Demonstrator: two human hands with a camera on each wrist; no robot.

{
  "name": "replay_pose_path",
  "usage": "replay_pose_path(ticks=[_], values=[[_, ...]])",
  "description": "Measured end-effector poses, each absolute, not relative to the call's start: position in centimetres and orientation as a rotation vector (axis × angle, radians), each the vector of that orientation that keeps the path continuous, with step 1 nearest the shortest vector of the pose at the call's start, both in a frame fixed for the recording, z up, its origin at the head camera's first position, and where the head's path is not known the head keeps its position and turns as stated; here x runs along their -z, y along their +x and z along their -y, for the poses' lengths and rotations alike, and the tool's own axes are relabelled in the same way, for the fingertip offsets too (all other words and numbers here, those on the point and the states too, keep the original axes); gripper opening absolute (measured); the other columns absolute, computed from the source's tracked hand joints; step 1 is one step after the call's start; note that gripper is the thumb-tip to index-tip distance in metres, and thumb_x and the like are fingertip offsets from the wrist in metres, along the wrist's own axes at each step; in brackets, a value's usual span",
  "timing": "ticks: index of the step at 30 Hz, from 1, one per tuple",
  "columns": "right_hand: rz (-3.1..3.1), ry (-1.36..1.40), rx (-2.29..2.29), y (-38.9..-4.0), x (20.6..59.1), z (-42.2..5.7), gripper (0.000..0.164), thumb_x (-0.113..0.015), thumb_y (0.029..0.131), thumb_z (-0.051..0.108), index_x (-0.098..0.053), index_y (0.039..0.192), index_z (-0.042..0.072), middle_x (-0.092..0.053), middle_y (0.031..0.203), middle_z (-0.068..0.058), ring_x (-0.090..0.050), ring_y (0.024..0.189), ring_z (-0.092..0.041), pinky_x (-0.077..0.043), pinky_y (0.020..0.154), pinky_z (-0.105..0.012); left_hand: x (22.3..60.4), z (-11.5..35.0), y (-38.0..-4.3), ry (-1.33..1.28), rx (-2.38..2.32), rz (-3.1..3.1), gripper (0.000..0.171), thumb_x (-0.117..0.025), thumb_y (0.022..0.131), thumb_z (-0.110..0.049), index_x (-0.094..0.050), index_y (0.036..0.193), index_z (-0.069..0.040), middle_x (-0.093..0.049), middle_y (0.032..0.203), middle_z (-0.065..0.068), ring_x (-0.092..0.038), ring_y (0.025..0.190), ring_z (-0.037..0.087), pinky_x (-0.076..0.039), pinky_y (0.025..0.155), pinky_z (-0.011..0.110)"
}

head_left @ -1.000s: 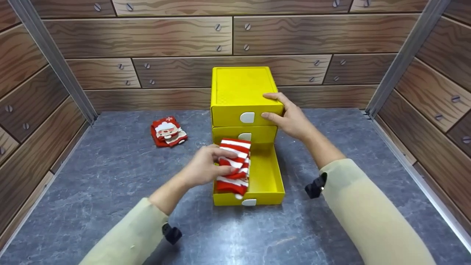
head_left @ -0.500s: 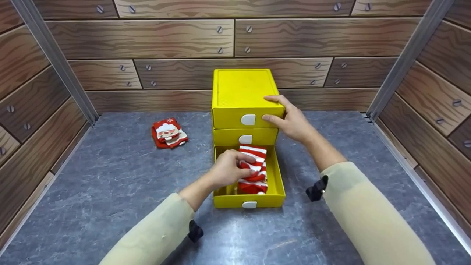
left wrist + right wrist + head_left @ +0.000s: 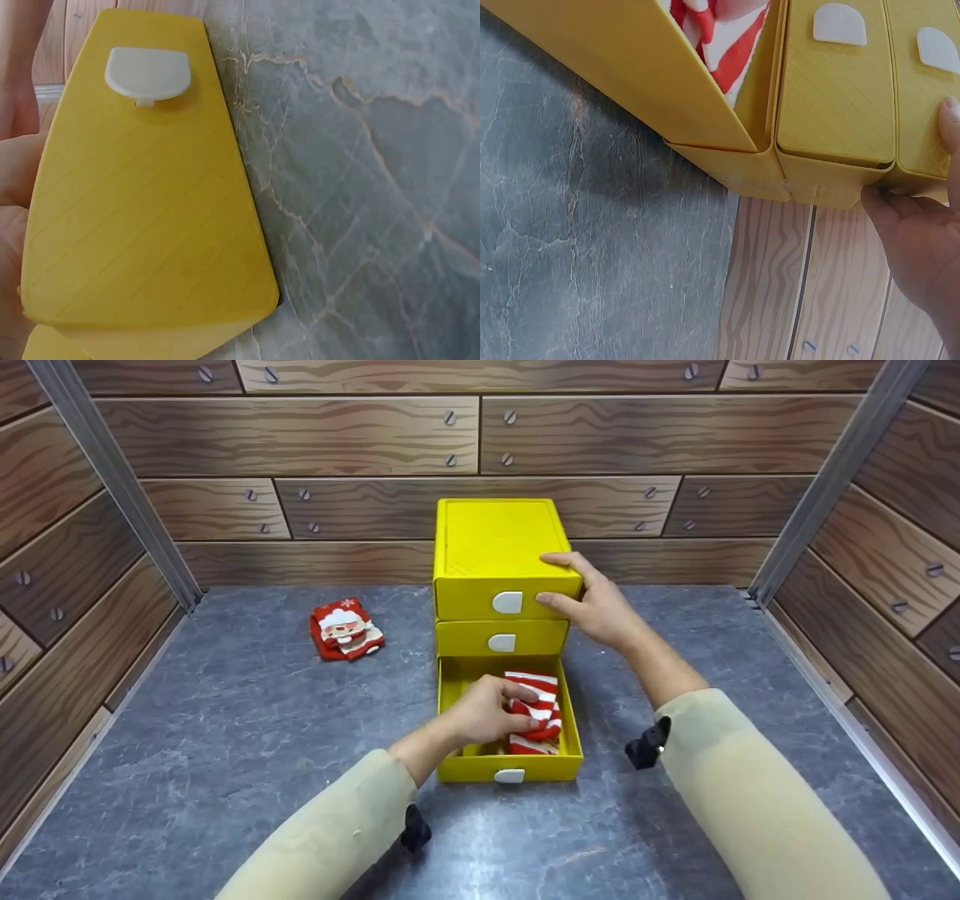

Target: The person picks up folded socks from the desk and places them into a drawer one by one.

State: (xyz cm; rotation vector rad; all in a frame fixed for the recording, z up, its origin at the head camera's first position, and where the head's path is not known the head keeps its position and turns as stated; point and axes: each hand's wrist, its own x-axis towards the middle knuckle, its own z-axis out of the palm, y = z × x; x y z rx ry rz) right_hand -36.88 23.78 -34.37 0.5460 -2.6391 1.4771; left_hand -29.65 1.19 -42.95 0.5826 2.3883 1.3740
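A yellow cabinet (image 3: 499,536) with stacked drawers stands mid-table. Its bottom drawer (image 3: 469,769) is pulled out towards me; the drawers above are closed. Inside the open drawer, my left hand (image 3: 486,711) pinches a folded red-and-white striped sock (image 3: 547,711) between thumb and fingers, near the drawer's right side. My right hand (image 3: 600,604) grips the cabinet's upper right front corner, thumb on the top drawer's front. The right wrist view shows part of the sock (image 3: 739,60) behind the drawer wall. In the left wrist view the drawer front (image 3: 150,210) hides most of the hand.
Left of the cabinet lies another folded red sock (image 3: 346,628) with a Santa face on the dark grey marbled table (image 3: 225,765). Wood-patterned walls (image 3: 300,435) enclose the back and sides. The drawers carry white tab handles (image 3: 508,601).
My left hand has carried the striped sock rightwards and down into the open bottom drawer. The right hand has stayed on the cabinet corner, and the Santa sock has not moved.
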Motion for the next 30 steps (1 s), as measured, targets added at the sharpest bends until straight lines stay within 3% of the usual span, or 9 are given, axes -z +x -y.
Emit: replay_pose_path(ticks=[5, 11, 20, 30], values=[[2.643, 0.550, -1.479, -36.94, 34.38, -23.90, 0.062, -0.073, 0.103, 0.034, -0.046, 0.158, 0.026, -0.053, 0.141, -0.017, -0.058, 0.117, -0.031, -0.053, 0.097, -0.045, 43.46, -1.61, -29.90, 0.610, -1.377, -2.382, 0.030, -0.086, 0.093, -0.020, -0.081, 0.121, -0.012, -0.071, 0.106, 0.001, -0.063, 0.090, 0.017, -0.056, 0.078, 0.028], [2.649, 0.553, -1.471, -36.84, 34.32, -24.01, 0.063, -0.072, 0.103, 0.034, -0.045, 0.159, 0.026, -0.053, 0.142, -0.017, -0.058, 0.117, -0.031, -0.052, 0.097, -0.045, 43.74, -1.86, -30.01, 0.601, -1.354, -2.389, 0.031, -0.086, 0.092, -0.019, -0.080, 0.121, -0.011, -0.070, 0.114, 0.002, -0.061, 0.100, 0.018, -0.054, 0.087, 0.028], [2.653, 0.544, -1.467, -36.73, 34.26, -23.90, 0.063, -0.073, 0.103, 0.035, -0.044, 0.159, 0.028, -0.053, 0.141, -0.017, -0.058, 0.114, -0.031, -0.052, 0.091, -0.041, 43.93, -1.83, -30.20, 0.673, -1.307, -2.412, 0.031, -0.087, 0.091, -0.015, -0.080, 0.120, -0.007, -0.075, 0.108, 0.003, -0.062, 0.096, 0.015, -0.054, 0.088, 0.028], [2.645, 0.544, -1.458, -36.91, 34.41, -23.87, 0.062, -0.073, 0.103, 0.034, -0.047, 0.158, 0.026, -0.052, 0.145, -0.016, -0.058, 0.118, -0.030, -0.051, 0.097, -0.043, 43.97, -1.86, -30.05, 0.711, -1.227, -2.469, 0.030, -0.088, 0.089, -0.017, -0.080, 0.117, -0.008, -0.076, 0.107, 0.003, -0.061, 0.098, 0.015, -0.050, 0.092, 0.029]])
